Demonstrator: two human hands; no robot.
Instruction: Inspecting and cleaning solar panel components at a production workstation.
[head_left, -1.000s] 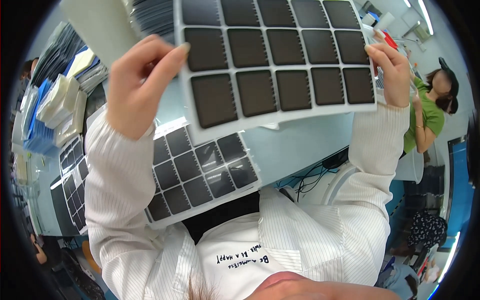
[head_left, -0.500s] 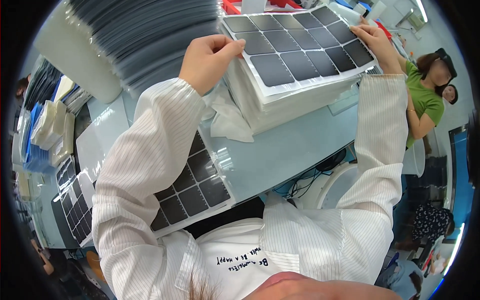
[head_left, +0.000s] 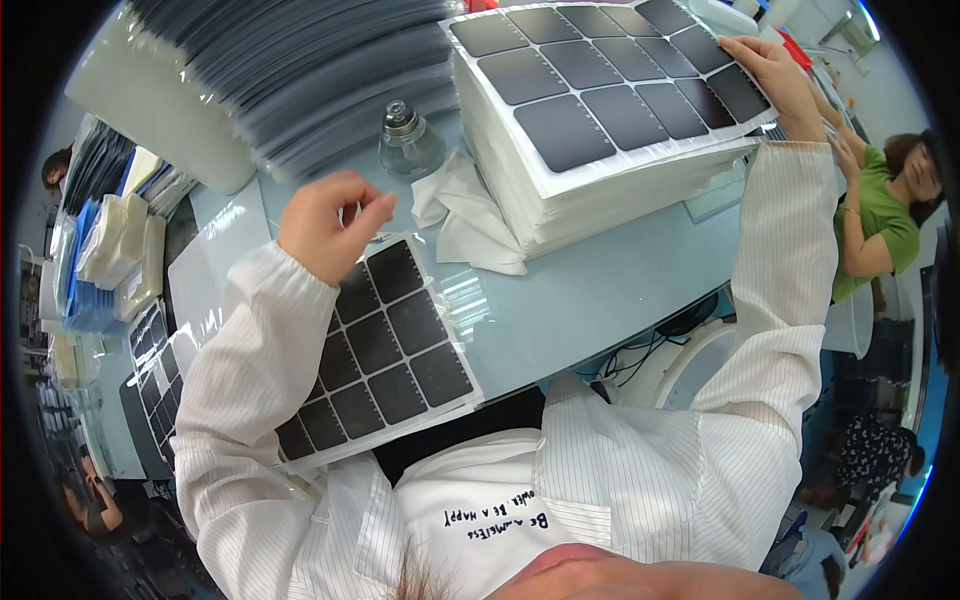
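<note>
A tall white stack of sheets (head_left: 510,200) stands on the table, and on top lies a sheet of dark rounded squares (head_left: 590,65) with white borders. My right hand (head_left: 780,80) pinches this top sheet at its right edge. My left hand (head_left: 335,225) hovers in the air left of the stack, fingers curled towards the thumb, with nothing visible in it. Below it lies a second pile of dark-square sheets (head_left: 415,320), partly covered by my left sleeve. Between the two piles are a crumpled white cloth (head_left: 470,220) and a glass bottle with a metal cap (head_left: 410,145).
Long dark layered film stacks (head_left: 310,70) fill the back left beside a white cylinder (head_left: 165,100). More dark-square sheets (head_left: 160,370) and clear-wrapped packs (head_left: 105,240) lie at the left. A person in green (head_left: 885,215) is at the right, with a white round bin (head_left: 690,370) below the table edge.
My left hand has let go of the top sheet's left edge and moved left and nearer to me, uncovering the glass bottle. My right hand stays at the sheet's right edge.
</note>
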